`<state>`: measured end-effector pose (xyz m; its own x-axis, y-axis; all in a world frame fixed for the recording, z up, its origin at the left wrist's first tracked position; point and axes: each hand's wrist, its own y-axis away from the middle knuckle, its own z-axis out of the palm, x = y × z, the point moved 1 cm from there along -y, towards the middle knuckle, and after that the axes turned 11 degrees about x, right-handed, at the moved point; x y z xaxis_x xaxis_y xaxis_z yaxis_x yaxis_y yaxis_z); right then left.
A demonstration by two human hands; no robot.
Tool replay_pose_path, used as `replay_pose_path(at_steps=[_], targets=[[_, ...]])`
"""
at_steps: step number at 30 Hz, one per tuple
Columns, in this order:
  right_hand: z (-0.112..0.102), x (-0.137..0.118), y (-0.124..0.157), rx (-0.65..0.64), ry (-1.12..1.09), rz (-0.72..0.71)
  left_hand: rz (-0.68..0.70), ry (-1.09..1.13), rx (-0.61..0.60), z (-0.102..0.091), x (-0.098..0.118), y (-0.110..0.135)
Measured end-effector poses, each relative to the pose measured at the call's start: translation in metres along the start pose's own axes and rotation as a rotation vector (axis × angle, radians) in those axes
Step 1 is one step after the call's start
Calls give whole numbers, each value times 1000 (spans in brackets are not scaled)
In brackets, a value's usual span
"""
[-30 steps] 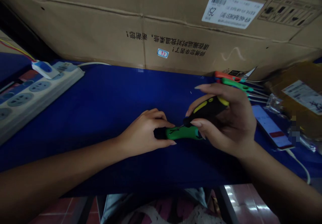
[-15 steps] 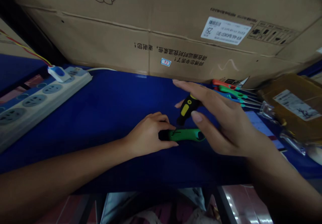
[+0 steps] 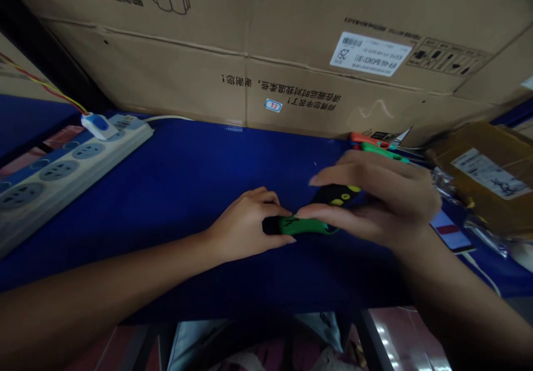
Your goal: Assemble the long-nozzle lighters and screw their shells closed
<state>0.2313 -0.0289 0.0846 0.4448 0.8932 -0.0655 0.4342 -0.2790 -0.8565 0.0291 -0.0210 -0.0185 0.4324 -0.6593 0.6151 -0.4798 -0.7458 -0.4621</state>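
Observation:
My left hand (image 3: 249, 224) rests on the blue tabletop, its thumb and fingers closed around the dark end of a green tool handle (image 3: 305, 226). That handle lies roughly level, pointing right, with a black mark near my fingertips. Just above it, my right hand (image 3: 385, 199) grips a black-and-yellow tool handle (image 3: 335, 195) between thumb and fingers. The black-and-yellow piece is tilted only slightly, and its far end is hidden by my hand. My right thumb overlaps the green handle in view; whether it touches I cannot tell.
At the left lies a white power strip (image 3: 89, 163) with a blue-and-white plug (image 3: 99, 126). A large cardboard box (image 3: 187, 65) stands along the back. Orange and green handles (image 3: 377, 148), a phone (image 3: 452, 232) with a cable, and a taped brown package (image 3: 487, 174) are at the right.
My right hand has shifted right and turned, so the black-and-yellow handle has swung from steep to nearly level. My left hand and the green handle stay in place.

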Motion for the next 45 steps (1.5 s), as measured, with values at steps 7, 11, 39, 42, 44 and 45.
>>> replay_pose_path(at_steps=[7,11,39,42,44,45], targets=[[-3,-3,0,-208,-117,100,8,13,0,-1,1,-1],[-2,-3,-2,-14,20,-16,8,-25,3,-1,1,-1],[0,4,8,-17,-259,114,-23,-13,57,2,1,0],[6,3,10,96,-107,81,-11,-34,57,3,1,0],[10,1,9,-3,-133,117,2,-20,69,3,0,0],[11,0,8,-73,-200,143,11,-10,75,3,-1,1]])
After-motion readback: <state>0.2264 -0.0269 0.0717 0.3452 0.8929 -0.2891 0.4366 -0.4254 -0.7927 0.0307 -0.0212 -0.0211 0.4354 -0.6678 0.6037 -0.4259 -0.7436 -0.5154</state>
